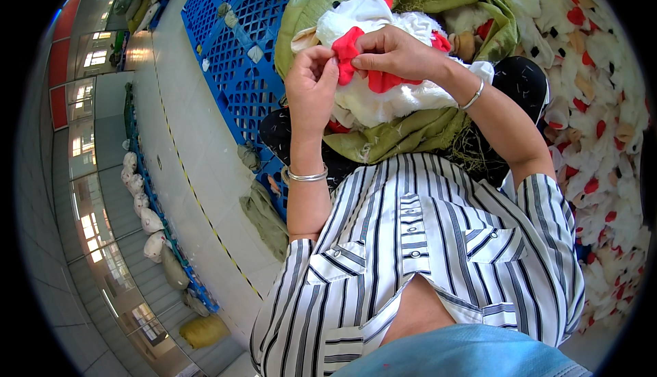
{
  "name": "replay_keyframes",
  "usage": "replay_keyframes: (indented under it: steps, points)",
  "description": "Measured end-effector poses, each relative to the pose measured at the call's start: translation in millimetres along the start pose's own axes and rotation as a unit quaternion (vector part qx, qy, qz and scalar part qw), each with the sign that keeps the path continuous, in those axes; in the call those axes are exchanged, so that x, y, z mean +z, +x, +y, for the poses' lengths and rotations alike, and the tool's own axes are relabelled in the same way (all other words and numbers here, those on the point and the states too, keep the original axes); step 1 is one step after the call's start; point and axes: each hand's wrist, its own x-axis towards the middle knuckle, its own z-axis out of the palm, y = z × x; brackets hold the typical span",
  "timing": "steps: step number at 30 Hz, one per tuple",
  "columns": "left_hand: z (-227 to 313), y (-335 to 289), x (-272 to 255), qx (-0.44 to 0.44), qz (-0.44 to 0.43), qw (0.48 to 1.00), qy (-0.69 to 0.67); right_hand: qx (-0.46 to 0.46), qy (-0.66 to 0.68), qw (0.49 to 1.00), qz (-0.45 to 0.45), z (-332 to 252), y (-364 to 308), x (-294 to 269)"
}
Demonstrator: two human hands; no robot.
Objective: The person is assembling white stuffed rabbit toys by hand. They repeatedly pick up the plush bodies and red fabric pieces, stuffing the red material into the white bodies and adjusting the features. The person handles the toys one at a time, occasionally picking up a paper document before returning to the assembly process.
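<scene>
Head view: nearest, on the wearer's side of the green woven sack [301,18], is a black-and-white striped button shirt [383,213]. Over the sack's opening, the left hand [309,83] and right hand [397,52] are both narrowed to thumb-and-finger pinches, holding a small lobed red cloth piece [347,47] between them. Whether it is joined to the white furry plush item [373,107] beneath cannot be told. Sound handling, in judgement: pinch close to the edge being worked, pull evenly — no stretching — and let the plush item bear the weight. The sack, its rim slack, also contains tan and red soft pieces [467,45]. Left of the sack lies a blue latticed plastic pallet [236,55]; right of it spreads a loose heap of white, red and tan plush parts [588,96]. Far left of the sack, a row of bulging white bags [140,202] stands — contents not visible.
</scene>
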Motion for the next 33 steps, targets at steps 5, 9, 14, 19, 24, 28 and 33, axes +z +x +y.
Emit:
replay_keyframes:
  steps: [5, 9, 14, 19, 24, 28, 33]
  points:
    - [9.8, -3.4, -3.7, -0.073, -0.06, 0.995, 0.017, -0.007, -0.023, 1.0, -0.011, -5.5, -3.1, 2.7]
    - [14.3, -1.6, -15.6, -0.065, -0.027, 0.989, 0.128, -0.024, -0.122, 0.992, 0.007, -6.4, -1.6, -6.1]
    - [37.9, 18.2, -117.1, 0.081, 0.311, 0.939, 0.127, -0.074, -0.001, 0.894, 0.442, 40.8, -23.2, -152.6]
    - [61.5, 5.2, -134.5, 0.18, 0.393, 0.901, -0.019, -0.242, 0.107, 0.863, 0.43, -33.8, -25.2, -136.0]
    - [93.1, 0.2, -136.4, 0.243, 0.201, 0.938, -0.144, -0.075, -0.104, 0.945, 0.302, -17.1, -16.7, -117.9]
    - [98.5, 15.5, -91.5, 0.202, 0.223, 0.939, -0.164, 0.021, -0.311, 0.95, -0.001, -14.1, 1.6, -20.5]
    - [84.6, 21.0, -27.8, 0.139, 0.02, 0.965, -0.222, 0.084, -0.376, 0.909, -0.158, -12.1, 25.7, 29.7]
